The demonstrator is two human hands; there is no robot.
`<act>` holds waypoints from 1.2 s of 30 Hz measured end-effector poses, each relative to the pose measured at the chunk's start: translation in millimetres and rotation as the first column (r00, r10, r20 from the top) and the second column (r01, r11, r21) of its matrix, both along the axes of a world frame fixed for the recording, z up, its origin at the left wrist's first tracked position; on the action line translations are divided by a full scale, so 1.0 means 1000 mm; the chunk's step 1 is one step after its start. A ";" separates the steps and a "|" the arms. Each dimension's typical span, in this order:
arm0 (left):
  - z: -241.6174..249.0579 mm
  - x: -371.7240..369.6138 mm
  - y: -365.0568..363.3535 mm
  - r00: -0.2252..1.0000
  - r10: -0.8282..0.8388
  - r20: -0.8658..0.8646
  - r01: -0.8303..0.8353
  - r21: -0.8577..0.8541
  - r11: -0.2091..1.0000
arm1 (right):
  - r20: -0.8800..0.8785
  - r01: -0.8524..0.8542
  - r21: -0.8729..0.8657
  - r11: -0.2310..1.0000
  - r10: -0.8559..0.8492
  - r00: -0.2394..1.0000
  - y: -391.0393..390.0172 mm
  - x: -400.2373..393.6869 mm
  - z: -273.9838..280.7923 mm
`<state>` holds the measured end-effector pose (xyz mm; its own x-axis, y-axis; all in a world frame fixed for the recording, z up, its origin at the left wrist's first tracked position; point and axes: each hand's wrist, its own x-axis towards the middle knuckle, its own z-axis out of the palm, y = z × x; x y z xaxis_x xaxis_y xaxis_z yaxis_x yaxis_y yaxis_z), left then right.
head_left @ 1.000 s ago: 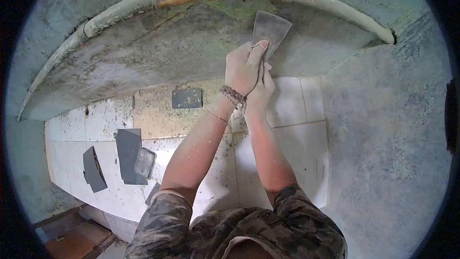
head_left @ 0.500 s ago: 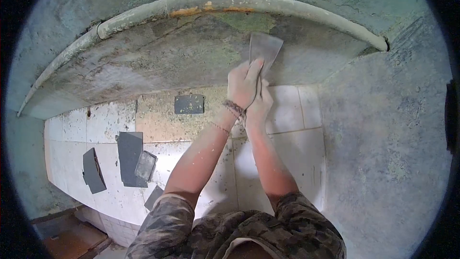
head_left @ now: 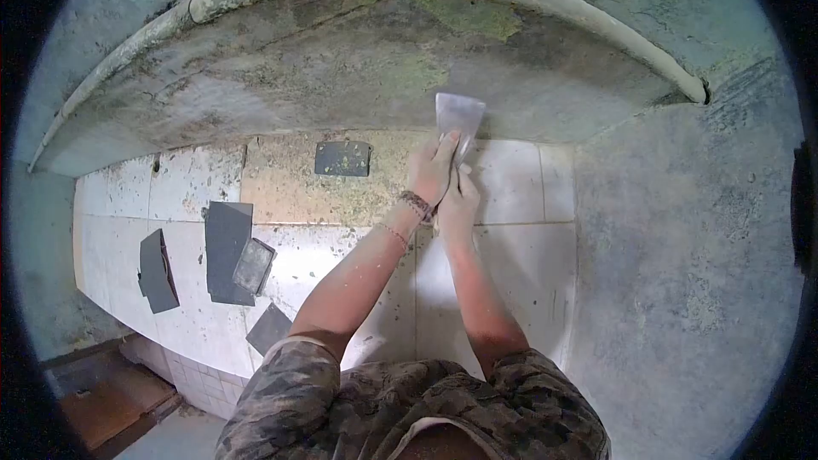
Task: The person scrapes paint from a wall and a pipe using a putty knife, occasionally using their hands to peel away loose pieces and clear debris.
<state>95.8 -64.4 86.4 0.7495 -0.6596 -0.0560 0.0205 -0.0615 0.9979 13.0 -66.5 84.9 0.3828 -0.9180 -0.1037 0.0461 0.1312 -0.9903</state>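
A wide-bladed scraper (head_left: pixel 458 111) is held in both hands, its blade pointing away from me against the lower part of the stained wall (head_left: pixel 358 77). My left hand (head_left: pixel 431 169) is closed around it, with the thumb stretched up toward the blade and a beaded bracelet at the wrist. Just behind and to the right, my right hand (head_left: pixel 458 200) is closed at the handle end, which the fingers hide. Pale dust coats both hands and forearms.
White tiles (head_left: pixel 503 264) strewn with paint flakes run below the wall. On them lie dark sheets resembling sandpaper (head_left: pixel 228 247), a grey block (head_left: pixel 254 266) and a dark flake-covered piece (head_left: pixel 342 158). A peeling pipe (head_left: pixel 588 13) crosses the wall; another wall (head_left: pixel 673 230) stands right.
The scraper and both hands have come down the wall, closer to the tiles. The view has also shifted, so the pipe sits higher in the picture.
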 end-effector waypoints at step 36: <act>-0.077 -0.078 0.123 0.715 -0.299 0.632 -0.328 0.681 0.655 | -0.822 -0.760 -0.467 0.451 0.093 0.561 -0.083 -0.002 0.258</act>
